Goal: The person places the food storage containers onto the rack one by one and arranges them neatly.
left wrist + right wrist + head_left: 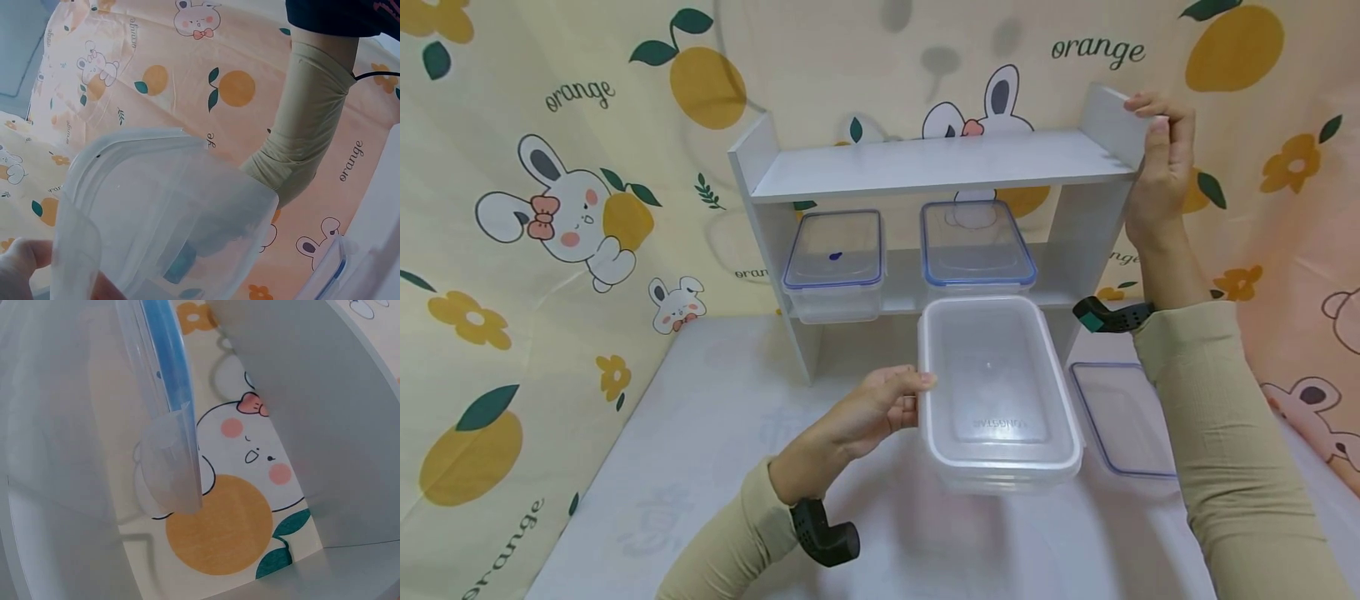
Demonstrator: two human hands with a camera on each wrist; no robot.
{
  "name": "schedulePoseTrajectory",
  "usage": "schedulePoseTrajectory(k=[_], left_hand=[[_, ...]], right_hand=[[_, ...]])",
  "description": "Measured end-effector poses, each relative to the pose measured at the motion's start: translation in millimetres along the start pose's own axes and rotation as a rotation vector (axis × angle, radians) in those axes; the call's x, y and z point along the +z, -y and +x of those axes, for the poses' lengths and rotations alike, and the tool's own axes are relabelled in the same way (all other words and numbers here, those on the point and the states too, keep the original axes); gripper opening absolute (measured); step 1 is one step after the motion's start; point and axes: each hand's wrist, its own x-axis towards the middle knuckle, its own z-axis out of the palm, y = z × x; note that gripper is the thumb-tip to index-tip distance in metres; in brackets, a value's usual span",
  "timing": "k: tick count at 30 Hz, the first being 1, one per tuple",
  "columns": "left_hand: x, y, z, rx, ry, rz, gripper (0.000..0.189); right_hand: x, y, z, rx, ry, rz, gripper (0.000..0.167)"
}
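My left hand [868,412] holds a clear food container [992,383] by its left side, thumb on the rim of its whitish lid. It hangs above the table in front of a white two-tier shelf [940,162]. In the left wrist view, the container [156,194] fills the middle and the fingers [25,262] show at lower left. With its fingers over the edge, my right hand [1165,175] grips the shelf's right side panel near the top. Two blue-rimmed containers [835,250] [977,246] sit on the middle board. The right hand is out of its wrist view.
Another blue-rimmed container [1123,417] stands on the white table [677,467] at the right, partly behind my right forearm. Patterned cloth [587,50] with rabbits and oranges hangs behind the shelf and along the sides.
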Motion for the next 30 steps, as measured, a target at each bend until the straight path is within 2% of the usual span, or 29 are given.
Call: schedulePoseTrajectory(k=[13, 25, 30], left_hand=[[-1.0, -6.6, -2.0, 0.024, -0.002, -0.033, 0.068], [1.5, -13.2, -2.0, 0.041, -0.007, -0.009, 0.078], [2.3, -18.4, -3.1, 0.055, 0.0, -0.011, 0.075]], right_hand=[[0, 1, -0.3, -0.002, -0.008, -0.006, 0.02], [1, 0, -0.2, -0.002, -0.009, 0.006, 0.019], [1, 0, 0.4, -0.008, 0.001, 0.012, 0.019]])
